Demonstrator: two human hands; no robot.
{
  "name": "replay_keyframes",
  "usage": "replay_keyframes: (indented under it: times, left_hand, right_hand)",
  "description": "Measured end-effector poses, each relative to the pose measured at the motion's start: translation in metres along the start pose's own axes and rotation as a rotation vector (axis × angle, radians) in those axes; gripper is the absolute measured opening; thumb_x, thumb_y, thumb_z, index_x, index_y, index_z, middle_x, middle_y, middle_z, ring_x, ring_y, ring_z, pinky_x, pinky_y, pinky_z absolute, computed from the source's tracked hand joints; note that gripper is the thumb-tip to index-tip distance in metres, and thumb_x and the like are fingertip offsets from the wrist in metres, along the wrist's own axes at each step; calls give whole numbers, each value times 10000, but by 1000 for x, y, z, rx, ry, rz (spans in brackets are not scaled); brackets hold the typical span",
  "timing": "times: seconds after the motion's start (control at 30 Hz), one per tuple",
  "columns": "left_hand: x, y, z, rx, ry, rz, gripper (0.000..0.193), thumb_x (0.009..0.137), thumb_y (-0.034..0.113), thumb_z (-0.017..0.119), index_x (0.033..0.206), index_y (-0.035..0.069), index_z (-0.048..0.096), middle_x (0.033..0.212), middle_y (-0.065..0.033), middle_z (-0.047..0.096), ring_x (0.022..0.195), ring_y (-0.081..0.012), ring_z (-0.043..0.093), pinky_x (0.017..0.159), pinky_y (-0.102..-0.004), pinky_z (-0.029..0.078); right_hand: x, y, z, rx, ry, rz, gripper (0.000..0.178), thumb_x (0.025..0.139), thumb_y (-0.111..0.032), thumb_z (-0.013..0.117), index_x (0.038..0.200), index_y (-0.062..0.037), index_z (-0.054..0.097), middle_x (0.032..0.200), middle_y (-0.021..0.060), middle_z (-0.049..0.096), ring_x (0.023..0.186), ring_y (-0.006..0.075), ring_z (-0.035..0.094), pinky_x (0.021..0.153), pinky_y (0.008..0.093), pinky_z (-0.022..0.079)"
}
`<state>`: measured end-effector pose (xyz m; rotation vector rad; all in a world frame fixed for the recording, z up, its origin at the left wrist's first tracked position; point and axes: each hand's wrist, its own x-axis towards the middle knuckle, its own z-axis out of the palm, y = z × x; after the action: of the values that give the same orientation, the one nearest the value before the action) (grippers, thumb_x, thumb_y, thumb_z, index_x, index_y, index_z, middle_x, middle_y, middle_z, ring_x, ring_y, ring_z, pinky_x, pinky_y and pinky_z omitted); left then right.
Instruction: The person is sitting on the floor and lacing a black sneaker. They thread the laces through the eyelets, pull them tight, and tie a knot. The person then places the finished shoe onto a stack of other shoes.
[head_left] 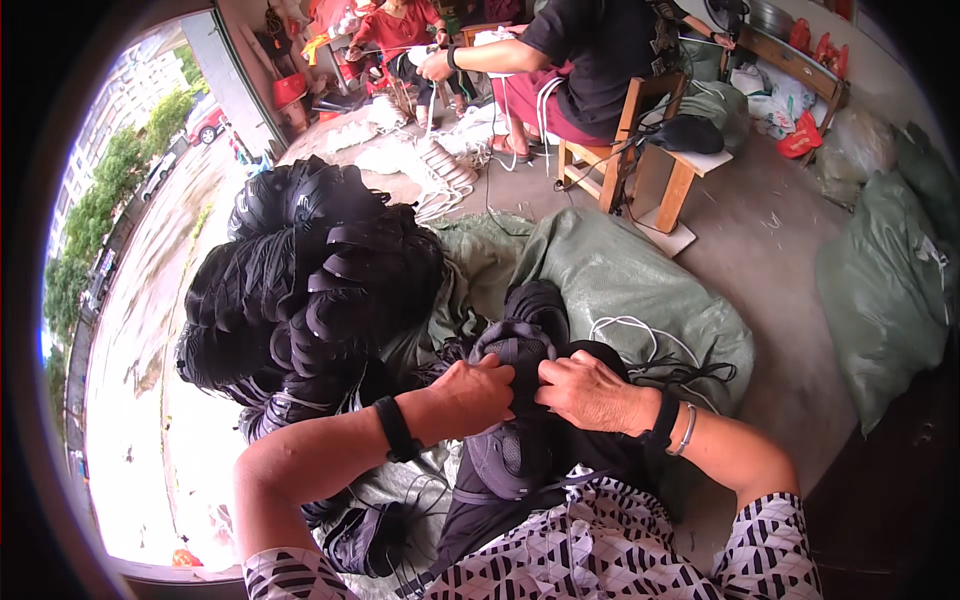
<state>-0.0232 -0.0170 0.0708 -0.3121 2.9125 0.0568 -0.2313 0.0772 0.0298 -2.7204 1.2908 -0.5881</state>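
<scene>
In front of me a black mesh piece that looks like a shoe upper [505,460] lies over my lap, among other dark pieces. My left hand [478,392] is closed, its fingers pinching the dark material from the left. Opposite it, a short gap away, my right hand [583,392] pinches the same dark material; any lace between the fingertips is too small to make out. Just beyond my hands are more nested black uppers [535,310]. Another loose upper [365,538] with trailing thin laces lies by my left forearm.
A tall heap of nested black uppers [310,270] rises at the left. Green woven sacks [640,285] lie ahead, with another sack [885,290] at the right. A wooden chair [630,140] holds a seated person [590,70]; another person in red [400,35] sits beyond, near white cord bundles [435,165].
</scene>
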Motion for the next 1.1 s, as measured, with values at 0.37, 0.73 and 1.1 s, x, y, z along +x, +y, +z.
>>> replay_keyframes:
  times: [0.37,0.73,1.1]
  left_hand:
    - [37,17,6,-1364,165,-562,178,923,162,538,939,-14,560,696,-68,615,552,-146,613,508,-289,506]
    - [57,15,13,-418,-168,-299,288,758,319,621,910,88,701,834,-152,693,811,-359,681,677,-473,541]
    - [2,-8,-7,-1186,513,-518,121,923,139,594,937,22,618,726,-22,614,638,-121,593,554,-307,491]
  right_hand:
    - [-10,7,0,103,93,-11,86,764,-64,636,850,-65,632,905,90,543,834,266,591,759,374,490]
    - [-16,12,14,-19,187,-53,184,698,-127,726,810,-86,586,839,55,502,846,239,555,743,354,475]
    - [-14,-2,-10,292,142,88,238,788,-113,716,1004,-55,633,939,81,622,850,274,635,742,370,507]
